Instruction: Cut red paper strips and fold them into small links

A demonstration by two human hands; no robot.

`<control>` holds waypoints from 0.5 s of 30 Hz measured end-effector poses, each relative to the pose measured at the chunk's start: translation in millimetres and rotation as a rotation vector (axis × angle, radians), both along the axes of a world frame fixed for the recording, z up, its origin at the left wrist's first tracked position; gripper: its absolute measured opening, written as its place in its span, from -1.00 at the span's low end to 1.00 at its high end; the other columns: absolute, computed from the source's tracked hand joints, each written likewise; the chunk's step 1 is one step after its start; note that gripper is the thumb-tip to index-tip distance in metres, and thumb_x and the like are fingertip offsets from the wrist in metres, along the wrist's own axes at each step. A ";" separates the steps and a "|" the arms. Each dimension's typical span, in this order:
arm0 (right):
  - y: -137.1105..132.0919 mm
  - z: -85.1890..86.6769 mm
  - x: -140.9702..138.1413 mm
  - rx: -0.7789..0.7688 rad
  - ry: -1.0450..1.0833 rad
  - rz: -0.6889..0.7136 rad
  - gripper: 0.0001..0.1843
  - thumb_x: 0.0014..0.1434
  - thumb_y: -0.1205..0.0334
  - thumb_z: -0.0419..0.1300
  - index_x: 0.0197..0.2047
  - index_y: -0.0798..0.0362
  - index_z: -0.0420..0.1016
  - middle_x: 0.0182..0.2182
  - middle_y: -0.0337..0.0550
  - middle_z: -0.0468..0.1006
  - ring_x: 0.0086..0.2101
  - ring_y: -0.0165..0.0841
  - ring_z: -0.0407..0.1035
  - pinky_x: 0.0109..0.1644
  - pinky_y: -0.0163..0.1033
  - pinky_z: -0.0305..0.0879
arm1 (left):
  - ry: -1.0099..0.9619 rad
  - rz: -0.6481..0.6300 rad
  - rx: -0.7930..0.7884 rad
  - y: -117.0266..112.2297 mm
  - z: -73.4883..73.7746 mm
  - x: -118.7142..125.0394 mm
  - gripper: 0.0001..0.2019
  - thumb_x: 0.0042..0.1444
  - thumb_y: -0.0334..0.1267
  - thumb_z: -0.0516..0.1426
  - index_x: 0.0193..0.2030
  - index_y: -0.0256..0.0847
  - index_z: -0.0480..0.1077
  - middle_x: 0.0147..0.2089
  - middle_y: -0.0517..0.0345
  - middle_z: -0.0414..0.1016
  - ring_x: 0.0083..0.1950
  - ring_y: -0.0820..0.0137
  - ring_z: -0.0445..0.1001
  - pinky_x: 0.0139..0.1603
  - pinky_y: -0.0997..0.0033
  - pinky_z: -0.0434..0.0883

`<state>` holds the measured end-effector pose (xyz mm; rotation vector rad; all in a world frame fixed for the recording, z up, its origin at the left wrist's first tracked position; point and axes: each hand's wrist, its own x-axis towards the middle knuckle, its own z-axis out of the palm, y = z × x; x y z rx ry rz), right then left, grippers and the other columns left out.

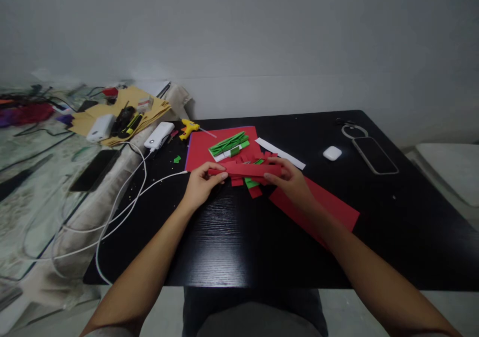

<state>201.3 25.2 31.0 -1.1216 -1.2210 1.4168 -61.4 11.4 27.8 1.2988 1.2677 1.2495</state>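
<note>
A folded strip of red paper stretches between my two hands above the black table. My left hand pinches its left end, and my right hand grips the right end between thumb and fingers. Below and behind the strip lie cut red paper pieces with bits of green paper among them. Just beyond is a bundle of folded green paper on red sheets. A larger red sheet lies partly under my right forearm.
A white paper strip lies behind my right hand. Toward the back left are a yellow glue gun and a white power bank with a trailing white cable. On the right sit a white earbud case and a phone case.
</note>
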 end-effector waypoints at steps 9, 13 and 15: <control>-1.7 -1.6 6.9 -0.353 -0.005 0.338 -0.69 0.03 0.03 0.45 -0.31 0.11 0.63 -0.37 -0.07 0.67 -0.36 -0.29 0.54 -0.23 -0.22 0.44 | -0.056 -0.128 -0.008 -1.3 4.0 -0.9 -0.72 0.02 -0.12 0.38 -0.27 -0.25 0.47 -0.42 0.18 0.58 -0.45 0.45 0.54 -0.39 0.53 0.41; -14.3 3.5 -2.9 -0.421 0.057 0.507 -0.66 0.01 0.08 0.48 -0.20 0.10 0.62 -0.31 -0.10 0.69 -0.34 -0.31 0.56 -0.18 -0.22 0.44 | -0.117 -0.194 -0.062 -4.7 3.4 2.2 -0.70 0.06 -0.13 0.36 -0.21 -0.24 0.43 -0.51 0.22 0.53 -0.51 0.48 0.49 -0.46 0.58 0.32; -20.7 2.4 -10.3 -0.419 0.053 0.550 -0.65 0.02 0.05 0.47 -0.20 0.09 0.60 -0.33 -0.12 0.68 -0.35 -0.31 0.56 -0.22 -0.24 0.43 | -0.132 -0.223 -0.085 -6.4 3.3 4.3 -0.71 0.09 -0.13 0.35 -0.20 -0.24 0.42 -0.53 0.22 0.52 -0.53 0.49 0.46 -0.47 0.58 0.28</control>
